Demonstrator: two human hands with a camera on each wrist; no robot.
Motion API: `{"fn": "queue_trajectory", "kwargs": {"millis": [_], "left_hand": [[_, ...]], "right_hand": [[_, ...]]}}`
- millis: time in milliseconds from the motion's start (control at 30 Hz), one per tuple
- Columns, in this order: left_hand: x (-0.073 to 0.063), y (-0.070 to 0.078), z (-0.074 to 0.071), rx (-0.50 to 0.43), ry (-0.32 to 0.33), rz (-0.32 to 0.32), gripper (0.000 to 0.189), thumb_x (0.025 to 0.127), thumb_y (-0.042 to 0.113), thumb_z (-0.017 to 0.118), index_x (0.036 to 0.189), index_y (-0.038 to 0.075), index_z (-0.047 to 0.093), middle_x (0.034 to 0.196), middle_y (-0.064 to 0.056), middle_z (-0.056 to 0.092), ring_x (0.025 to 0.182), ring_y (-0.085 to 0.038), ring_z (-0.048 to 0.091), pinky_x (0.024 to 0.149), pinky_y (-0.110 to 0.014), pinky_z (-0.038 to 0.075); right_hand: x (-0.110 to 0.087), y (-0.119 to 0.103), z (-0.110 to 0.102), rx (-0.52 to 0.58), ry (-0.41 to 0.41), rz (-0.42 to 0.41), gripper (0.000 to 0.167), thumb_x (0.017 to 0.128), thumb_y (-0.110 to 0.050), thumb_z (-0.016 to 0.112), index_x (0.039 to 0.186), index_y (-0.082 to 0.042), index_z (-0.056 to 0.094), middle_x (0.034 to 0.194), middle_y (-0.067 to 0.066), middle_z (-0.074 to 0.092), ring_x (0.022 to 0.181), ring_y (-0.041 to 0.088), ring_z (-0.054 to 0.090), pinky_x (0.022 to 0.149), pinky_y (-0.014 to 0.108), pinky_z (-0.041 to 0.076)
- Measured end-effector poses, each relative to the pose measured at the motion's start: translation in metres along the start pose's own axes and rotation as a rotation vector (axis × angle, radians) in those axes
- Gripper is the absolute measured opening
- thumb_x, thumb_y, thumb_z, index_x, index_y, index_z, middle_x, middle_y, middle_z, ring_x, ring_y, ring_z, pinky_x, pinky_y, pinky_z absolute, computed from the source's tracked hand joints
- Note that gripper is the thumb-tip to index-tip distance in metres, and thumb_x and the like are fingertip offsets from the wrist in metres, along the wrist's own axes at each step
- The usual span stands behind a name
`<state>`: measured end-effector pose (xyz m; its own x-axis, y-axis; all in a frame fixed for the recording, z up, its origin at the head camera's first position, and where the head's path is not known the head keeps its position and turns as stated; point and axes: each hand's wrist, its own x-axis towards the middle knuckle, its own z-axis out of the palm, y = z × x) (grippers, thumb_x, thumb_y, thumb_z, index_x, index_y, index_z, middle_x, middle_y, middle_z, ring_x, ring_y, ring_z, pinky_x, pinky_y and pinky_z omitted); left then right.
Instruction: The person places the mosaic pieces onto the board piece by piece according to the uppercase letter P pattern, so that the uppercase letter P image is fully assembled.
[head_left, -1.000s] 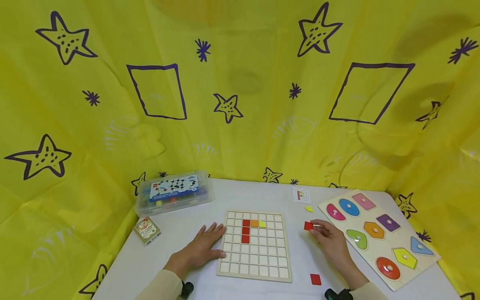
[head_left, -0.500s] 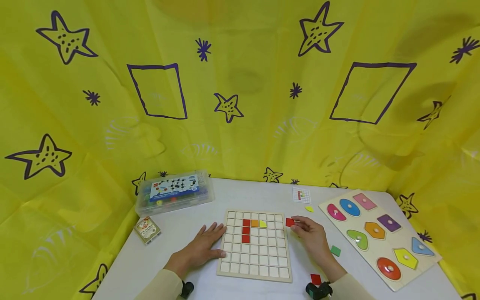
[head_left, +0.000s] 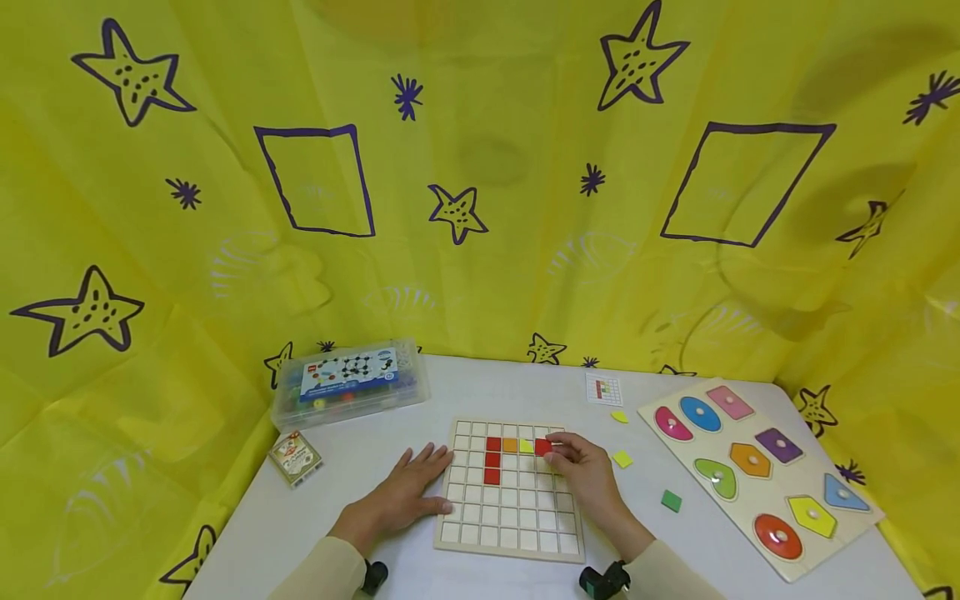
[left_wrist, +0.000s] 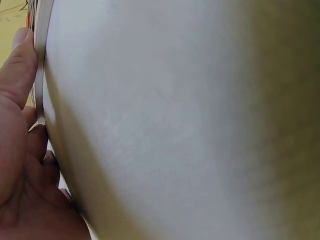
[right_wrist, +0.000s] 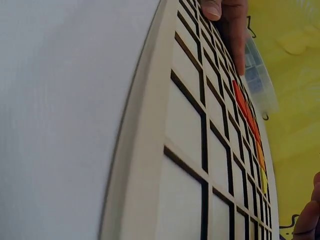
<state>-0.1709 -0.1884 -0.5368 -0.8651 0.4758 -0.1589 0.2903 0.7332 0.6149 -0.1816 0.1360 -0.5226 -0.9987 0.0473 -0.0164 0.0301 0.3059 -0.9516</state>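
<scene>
A wooden grid board (head_left: pixel 510 553) lies flat on the table. In it sit a column of red square tiles (head_left: pixel 492 460), an orange tile (head_left: pixel 510 445) and a yellow piece (head_left: pixel 527 447) in one row. My right hand (head_left: pixel 592 483) pinches another red square tile (head_left: pixel 542 447) between thumb and fingers, over the cell just right of the yellow piece. My left hand (head_left: pixel 393 500) rests with fingers spread at the board's left edge, the thumb (left_wrist: pixel 20 65) touching the rim. In the right wrist view only the edge of the right hand's fingers (right_wrist: pixel 307 215) shows, and the tile is hidden.
A pattern card (head_left: pixel 603 389), a yellow rounded piece (head_left: pixel 619 417), a yellow tile (head_left: pixel 622 459) and a green tile (head_left: pixel 671 501) lie right of the board. Farther right is a knobbed shape puzzle (head_left: pixel 750 517). A clear plastic box (head_left: pixel 348 387) and small carton (head_left: pixel 295 460) stand left.
My right hand has carried the red tile left from beside the puzzle onto the board's upper right. The yellow and green tiles are uncovered; the loose red tile is now hidden. My left hand stays put.
</scene>
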Motion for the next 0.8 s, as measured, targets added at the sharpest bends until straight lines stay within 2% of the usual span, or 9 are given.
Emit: {"fn": "queue_trajectory", "kwargs": {"millis": [200,333,467,567,800], "left_hand": [[0.002,-0.001,0.001,0.008,0.000,-0.009,0.090,0.095,0.051,0.072,0.165,0.008,0.035,0.173,-0.011,0.031,0.164,-0.036,0.016,0.133,-0.060,0.002],[0.002,-0.001,0.001,0.017,0.004,-0.004,0.090,0.095,0.050,0.073,0.165,0.007,0.036,0.172,-0.013,0.032,0.163,-0.038,0.017,0.133,-0.061,0.002],[0.002,0.000,0.001,0.016,0.003,-0.006,0.089,0.095,0.049,0.073,0.165,0.008,0.036,0.173,-0.012,0.032,0.164,-0.037,0.017,0.133,-0.060,0.002],[0.001,0.000,0.001,0.015,0.000,-0.009,0.089,0.095,0.049,0.073,0.165,0.008,0.035,0.173,-0.011,0.031,0.164,-0.036,0.016,0.133,-0.060,0.001],[0.001,-0.001,0.001,0.020,0.000,-0.005,0.090,0.095,0.051,0.073,0.165,0.008,0.035,0.173,-0.012,0.031,0.164,-0.037,0.017,0.133,-0.061,0.002]], "right_hand": [[-0.005,0.001,0.019,0.004,-0.034,-0.039,0.023,0.094,-0.001,0.077,0.116,-0.005,0.076,0.092,0.005,0.075,0.083,0.012,0.065,0.069,0.015,0.055],[-0.010,0.002,0.029,0.011,-0.114,-0.070,0.022,0.092,0.002,0.076,0.113,-0.005,0.075,0.089,0.007,0.075,0.077,0.009,0.064,0.065,0.017,0.054],[-0.015,0.002,0.035,-0.043,-0.197,-0.123,0.021,0.093,-0.001,0.077,0.113,-0.006,0.074,0.089,0.005,0.077,0.076,0.008,0.063,0.062,0.017,0.052],[-0.018,0.003,0.040,-0.085,-0.233,-0.159,0.019,0.092,-0.003,0.078,0.110,-0.009,0.074,0.090,0.002,0.074,0.079,0.008,0.062,0.065,0.017,0.052],[-0.023,0.005,0.050,-0.166,-0.254,-0.203,0.019,0.087,-0.006,0.082,0.104,-0.011,0.075,0.088,-0.004,0.066,0.076,0.005,0.055,0.066,0.017,0.050]]}}
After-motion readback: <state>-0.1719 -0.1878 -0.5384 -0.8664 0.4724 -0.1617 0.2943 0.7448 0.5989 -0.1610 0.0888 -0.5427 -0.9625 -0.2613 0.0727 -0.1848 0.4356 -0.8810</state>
